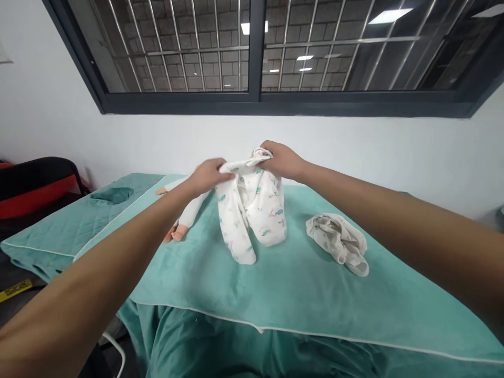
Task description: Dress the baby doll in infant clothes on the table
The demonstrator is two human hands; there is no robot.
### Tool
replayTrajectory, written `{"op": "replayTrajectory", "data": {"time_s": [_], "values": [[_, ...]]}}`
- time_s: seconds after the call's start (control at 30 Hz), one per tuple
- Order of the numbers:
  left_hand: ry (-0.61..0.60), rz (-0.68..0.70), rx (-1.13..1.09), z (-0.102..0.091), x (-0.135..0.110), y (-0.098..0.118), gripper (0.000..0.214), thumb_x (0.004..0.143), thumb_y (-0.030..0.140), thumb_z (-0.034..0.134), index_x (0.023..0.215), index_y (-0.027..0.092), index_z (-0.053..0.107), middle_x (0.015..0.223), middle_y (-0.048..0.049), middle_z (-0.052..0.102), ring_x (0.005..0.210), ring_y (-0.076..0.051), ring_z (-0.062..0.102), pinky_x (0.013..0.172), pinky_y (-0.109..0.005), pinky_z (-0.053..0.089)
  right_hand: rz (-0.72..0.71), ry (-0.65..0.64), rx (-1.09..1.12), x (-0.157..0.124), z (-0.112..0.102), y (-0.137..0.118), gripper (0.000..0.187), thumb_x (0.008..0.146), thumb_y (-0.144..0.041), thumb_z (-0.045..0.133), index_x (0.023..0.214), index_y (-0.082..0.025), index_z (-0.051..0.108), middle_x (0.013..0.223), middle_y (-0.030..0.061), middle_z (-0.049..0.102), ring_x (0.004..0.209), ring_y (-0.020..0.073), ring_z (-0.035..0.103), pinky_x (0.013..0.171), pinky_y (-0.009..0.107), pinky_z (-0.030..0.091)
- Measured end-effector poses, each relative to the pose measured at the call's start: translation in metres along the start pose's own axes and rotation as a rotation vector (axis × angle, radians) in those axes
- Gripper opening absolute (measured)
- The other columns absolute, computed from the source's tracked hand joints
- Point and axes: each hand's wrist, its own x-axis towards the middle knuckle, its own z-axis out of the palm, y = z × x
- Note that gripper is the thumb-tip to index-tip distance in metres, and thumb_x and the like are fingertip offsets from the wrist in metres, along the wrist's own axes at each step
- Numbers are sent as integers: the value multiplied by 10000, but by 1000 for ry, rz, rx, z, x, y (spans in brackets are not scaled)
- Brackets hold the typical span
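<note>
Both my hands hold up a small white baby garment [252, 212] printed with teal and pink shapes. My left hand [207, 176] is closed on its top left edge. My right hand [281, 159] is closed on its top right edge. The garment hangs down with its legs touching the teal blanket [283, 294]. Behind my left hand lies a baby doll [185, 212] in white clothes, partly hidden, its feet pointing toward me.
A crumpled white cloth [339, 241] lies on the blanket to the right. The blanket covers a table that runs to the white wall under a barred dark window [252, 52]. A black and red bag [35, 184] sits at far left.
</note>
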Motion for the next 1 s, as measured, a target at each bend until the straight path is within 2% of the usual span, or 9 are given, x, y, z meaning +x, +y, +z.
{"op": "replayTrajectory", "data": {"time_s": [0.1, 0.17, 0.27, 0.37, 0.5, 0.63, 0.73, 0.83, 1.0], "values": [[471, 23, 60, 7, 6, 10, 173, 755, 312, 584, 884, 201, 548, 863, -16, 627, 813, -183, 553, 743, -292, 435, 19, -91, -68, 3, 5, 2, 176, 738, -297, 638, 856, -177, 589, 993, 59, 669, 944, 226, 589, 809, 304, 430], [580, 64, 75, 9, 9, 17, 199, 775, 302, 574, 943, 209, 518, 932, -30, 622, 855, -187, 553, 780, -301, 432, 25, 2, -25, 7, 9, 3, 161, 738, -296, 635, 836, -185, 572, 1008, 67, 664, 953, 231, 584, 838, 321, 436], [419, 25, 75, 12, 13, 16, 265, 773, 352, 604, 972, 212, 500, 939, -36, 616, 867, -203, 567, 772, -310, 432, 92, 236, 236, 13, 13, 6, 151, 772, -307, 564, 862, -187, 551, 970, 75, 645, 901, 224, 582, 799, 345, 467], [279, -92, 181, 14, 14, 3, 250, 773, 391, 612, 925, 220, 511, 878, -46, 621, 856, -242, 582, 741, -327, 421, 147, 170, 460, 15, 18, 13, 141, 742, -281, 557, 848, -189, 554, 851, 52, 617, 789, 203, 576, 713, 340, 485], [497, -214, 212, 20, 9, -8, 313, 834, 522, 552, 953, 236, 511, 830, -64, 632, 837, -263, 584, 711, -332, 415, 246, 136, 548, 9, 30, 19, 177, 712, -300, 610, 845, -201, 546, 873, 62, 627, 829, 215, 583, 703, 330, 492], [555, -97, 308, 23, 5, -9, 269, 919, 464, 435, 1059, 245, 506, 988, -79, 663, 863, -250, 604, 728, -334, 420, 260, 36, 638, 8, 35, 18, 286, 688, -360, 671, 878, -194, 535, 912, 76, 635, 859, 225, 594, 675, 312, 478], [401, -36, 467, 22, 5, -16, 281, 916, 436, 443, 1089, 229, 523, 1012, -102, 670, 915, -285, 624, 773, -365, 429, 252, 100, 495, 10, 29, 18, 259, 689, -355, 657, 836, -181, 531, 879, 72, 621, 825, 216, 571, 647, 305, 441], [336, -191, 442, 23, 9, -26, 283, 889, 441, 477, 1041, 219, 564, 891, -116, 678, 916, -320, 634, 785, -405, 450, 204, 123, 153, 10, 23, 20, 200, 707, -336, 631, 778, -183, 523, 877, 61, 618, 820, 206, 538, 694, 315, 417], [167, -223, -202, 33, 11, -21, 299, 914, 428, 412, 1068, 228, 572, 1046, -93, 670, 873, -240, 659, 720, -356, 520, 242, 100, -12, 9, 32, 24, 151, 749, -330, 582, 749, -193, 519, 882, 70, 624, 851, 226, 541, 742, 332, 424]]}}
